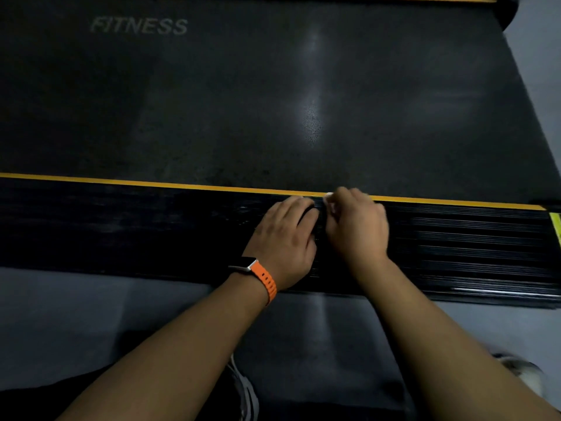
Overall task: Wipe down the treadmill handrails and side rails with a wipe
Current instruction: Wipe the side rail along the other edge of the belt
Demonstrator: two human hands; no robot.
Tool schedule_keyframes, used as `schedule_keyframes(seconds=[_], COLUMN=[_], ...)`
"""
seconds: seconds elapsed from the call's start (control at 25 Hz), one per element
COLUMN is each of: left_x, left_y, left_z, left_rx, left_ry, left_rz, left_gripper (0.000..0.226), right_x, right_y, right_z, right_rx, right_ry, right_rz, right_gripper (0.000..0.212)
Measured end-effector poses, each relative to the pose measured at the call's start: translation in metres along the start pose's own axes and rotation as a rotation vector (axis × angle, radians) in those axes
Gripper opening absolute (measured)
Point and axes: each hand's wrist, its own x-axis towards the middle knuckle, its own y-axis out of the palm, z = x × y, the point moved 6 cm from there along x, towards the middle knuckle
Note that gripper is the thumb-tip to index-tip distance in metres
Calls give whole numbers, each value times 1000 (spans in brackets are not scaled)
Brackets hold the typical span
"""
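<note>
Right hand (355,223) gripped crumpled white wipe (329,196) on black ribbed side rail (455,238).
My left hand (285,235) rested loose alongside; wiping along the ribs seemed best.

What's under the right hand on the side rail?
Only a white scrap, likely the wipe, peeks out past the right hand, on the ribbed side rail. The rest is covered.

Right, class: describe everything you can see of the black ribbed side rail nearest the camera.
The black ribbed plastic-looking side rail runs across the view with glossy lengthwise grooves and a yellow stripe along its far edge beside the dark textured treadmill belt. The left hand rests on it; the right hand, gripping a white wipe, presses on it.
</note>
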Motion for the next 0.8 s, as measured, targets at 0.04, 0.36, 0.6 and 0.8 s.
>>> schedule_keyframes(seconds=[0.04, 0.36, 0.6, 0.8], left_x=[0, -3, -10, -25], left_y=[0, -3, -17, -20], left_z=[-1, 2, 43, 62], left_rx=[-3, -17, -100, -50], left_ry=[4, -47, -159, 3], left_rz=[2, -99, -144, -26], left_gripper=[45, 36, 28, 47], right_x=[1, 4, 7, 6], right_y=[3, -1, -10, 17], right_z=[7, 4, -7, 46], right_rx=[-22, -10, -85, -30], right_ry=[-42, 29, -25, -98], right_rz=[11, -24, -36, -1], right_gripper=[10, 11, 11, 10])
